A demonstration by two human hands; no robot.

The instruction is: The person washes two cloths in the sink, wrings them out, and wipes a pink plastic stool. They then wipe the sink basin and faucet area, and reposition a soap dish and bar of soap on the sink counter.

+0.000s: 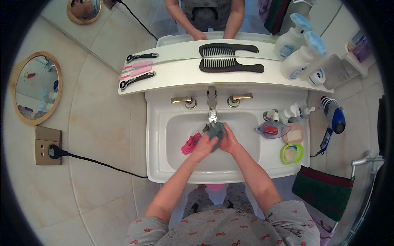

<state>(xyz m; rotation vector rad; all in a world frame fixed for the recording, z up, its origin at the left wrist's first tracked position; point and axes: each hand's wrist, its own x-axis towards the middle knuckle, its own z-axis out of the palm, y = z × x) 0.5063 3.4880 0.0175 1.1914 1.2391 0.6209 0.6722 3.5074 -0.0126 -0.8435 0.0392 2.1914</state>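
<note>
A wet grey-green cloth (pixel 216 132) is bunched between my hands, right under the spout of the chrome faucet (pixel 212 106). My left hand (pixel 205 147), slightly blurred, presses on the cloth from its near left side. On the right, my right hand (pixel 228 140) supports it with the fingers pointing up toward the spout. A crumpled pink cloth (pixel 190 145) lies in the basin of the white sink (pixel 181 166), just left of my left hand. Part of the grey-green cloth is hidden by my fingers. Whether water is running cannot be told clearly.
Lever handles (pixel 184 100) flank the faucet. Soap dishes (pixel 291 154) and pump bottles (pixel 289 113) crowd the sink's right ledge. Above, a white shelf (pixel 178 77) carries a black comb (pixel 231 65) and spray bottle (pixel 298 61). A power cord (pixel 104 166) reaches the sink's left edge.
</note>
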